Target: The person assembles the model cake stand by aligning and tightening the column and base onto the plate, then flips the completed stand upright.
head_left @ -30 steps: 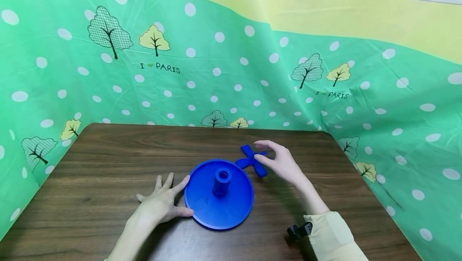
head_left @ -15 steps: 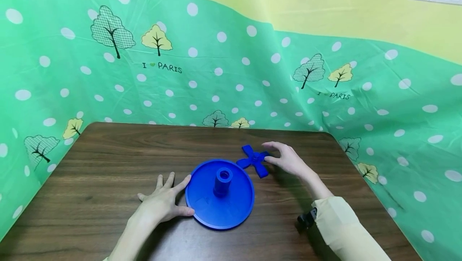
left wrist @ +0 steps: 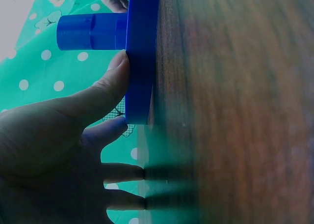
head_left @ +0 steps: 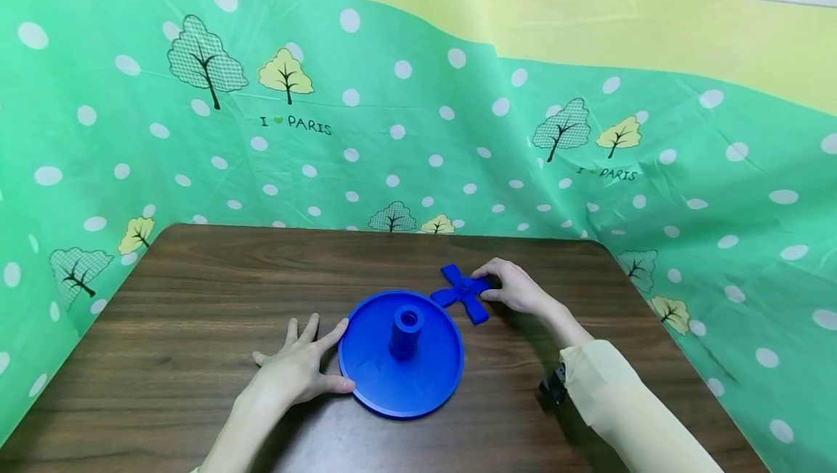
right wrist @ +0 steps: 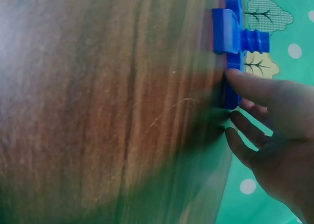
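A round blue disc (head_left: 373, 378) with a raised rim lies flat on the table. From its middle rises a hollow blue post (head_left: 404, 338), seen side-on in the left wrist view. My left hand (head_left: 290, 371) rests at the disc's left edge, fingers spread, with thumb and index fingertip touching the rim. Beyond the disc's far right side lies a blue four-armed cross piece (head_left: 465, 287). Its short threaded stub (right wrist: 255, 41) shows in the right wrist view. My right hand (head_left: 516, 288) pinches the cross's right arm between thumb and fingers.
The dark wood-grain table (head_left: 196, 298) has its far edge just beyond the cross. A green and yellow curtain (head_left: 366, 124) with dots and trees hangs behind and along the sides. A black device (head_left: 553, 386) sits at the right wrist, by the pale sleeve (head_left: 621, 400).
My right hand moved slightly right, off the middle of the cross, and its fingers closed on the right arm. The left hand and the disc have stayed in place.
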`<state>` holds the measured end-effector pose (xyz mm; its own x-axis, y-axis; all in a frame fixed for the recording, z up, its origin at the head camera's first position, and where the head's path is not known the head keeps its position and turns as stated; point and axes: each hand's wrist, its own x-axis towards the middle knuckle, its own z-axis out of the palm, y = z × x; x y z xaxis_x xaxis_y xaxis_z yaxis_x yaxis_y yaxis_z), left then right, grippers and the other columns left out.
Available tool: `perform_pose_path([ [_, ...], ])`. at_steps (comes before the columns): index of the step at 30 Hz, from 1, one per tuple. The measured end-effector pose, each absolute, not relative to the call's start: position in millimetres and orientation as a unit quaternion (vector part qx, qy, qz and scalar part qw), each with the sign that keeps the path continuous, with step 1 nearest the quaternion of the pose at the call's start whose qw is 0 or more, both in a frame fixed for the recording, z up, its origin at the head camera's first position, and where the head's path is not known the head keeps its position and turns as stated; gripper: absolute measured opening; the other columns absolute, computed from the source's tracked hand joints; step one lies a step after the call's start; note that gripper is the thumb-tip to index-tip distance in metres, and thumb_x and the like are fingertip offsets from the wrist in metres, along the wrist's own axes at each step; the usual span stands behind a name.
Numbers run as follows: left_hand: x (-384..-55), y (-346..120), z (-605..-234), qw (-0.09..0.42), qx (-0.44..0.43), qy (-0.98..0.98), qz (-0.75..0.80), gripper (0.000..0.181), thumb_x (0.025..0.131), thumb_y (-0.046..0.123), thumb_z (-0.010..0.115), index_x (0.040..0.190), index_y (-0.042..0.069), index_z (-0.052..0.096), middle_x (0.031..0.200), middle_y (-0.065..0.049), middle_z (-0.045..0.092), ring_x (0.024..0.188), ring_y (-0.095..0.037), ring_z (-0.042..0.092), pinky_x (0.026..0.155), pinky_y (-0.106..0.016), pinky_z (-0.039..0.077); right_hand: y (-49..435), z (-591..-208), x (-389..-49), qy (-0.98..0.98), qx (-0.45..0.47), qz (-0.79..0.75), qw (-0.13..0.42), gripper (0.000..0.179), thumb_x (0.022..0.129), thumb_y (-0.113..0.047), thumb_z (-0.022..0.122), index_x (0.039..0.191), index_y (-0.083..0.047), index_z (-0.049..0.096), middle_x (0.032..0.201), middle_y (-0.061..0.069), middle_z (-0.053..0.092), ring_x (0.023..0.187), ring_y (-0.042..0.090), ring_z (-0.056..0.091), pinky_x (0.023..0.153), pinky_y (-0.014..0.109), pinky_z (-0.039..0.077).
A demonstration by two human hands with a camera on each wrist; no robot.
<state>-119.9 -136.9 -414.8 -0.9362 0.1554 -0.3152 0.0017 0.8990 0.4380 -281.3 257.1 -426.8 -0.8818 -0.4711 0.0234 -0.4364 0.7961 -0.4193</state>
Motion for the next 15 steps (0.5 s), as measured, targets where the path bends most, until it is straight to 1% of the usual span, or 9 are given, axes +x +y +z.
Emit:
perform_pose_path([
  [7,-119.2,-136.9,-413.9,0.174,0.039,0.958,0.223,0.104,0.074,0.063,0.082,0.161,0.032,0.033,0.169,-0.028,0.021,0.155,-0.058,0.009,0.095,-0.097,0.013,258.2,-428.0,-283.0,0.946,-0.245,-0.209,0.031,0.025,0.088,-0.003,0.079,0.112,-0.006,0.074,0.116,0.014,0.072,0.115,0.037,0.065,0.102,0.056,0.051],
  [12,-119.9,-136.5,-414.8,0.175,0.039,0.959,0.220,0.104,0.074,0.064,0.082,0.161,0.033,0.033,0.169,-0.027,0.021,0.155,-0.058,0.009,0.095,-0.097,0.013,263.3,-425.1,-282.1,0.939,-0.246,-0.235,0.045,0.022,0.090,-0.005,0.077,0.111,-0.008,0.072,0.117,0.014,0.073,0.118,0.036,0.064,0.105,0.057,0.049],
  [13,-120.1,-136.4,-415.1,0.175,0.039,0.959,0.219,0.105,0.074,0.064,0.082,0.161,0.033,0.033,0.169,-0.027,0.021,0.155,-0.058,0.009,0.095,-0.097,0.013,264.2,-423.7,-282.3,0.937,-0.245,-0.245,0.049,0.022,0.090,-0.006,0.077,0.111,-0.008,0.072,0.117,0.013,0.073,0.117,0.035,0.065,0.105,0.056,0.050],
  [15,-120.5,-136.2,-415.5,0.176,0.038,0.959,0.218,0.105,0.074,0.064,0.082,0.161,0.033,0.032,0.169,-0.027,0.021,0.155,-0.058,0.009,0.095,-0.097,0.013,266.4,-420.7,-283.1,0.932,-0.233,-0.269,0.060,0.023,0.090,-0.007,0.078,0.112,-0.010,0.073,0.116,0.012,0.074,0.114,0.031,0.066,0.103,0.050,0.052],
])
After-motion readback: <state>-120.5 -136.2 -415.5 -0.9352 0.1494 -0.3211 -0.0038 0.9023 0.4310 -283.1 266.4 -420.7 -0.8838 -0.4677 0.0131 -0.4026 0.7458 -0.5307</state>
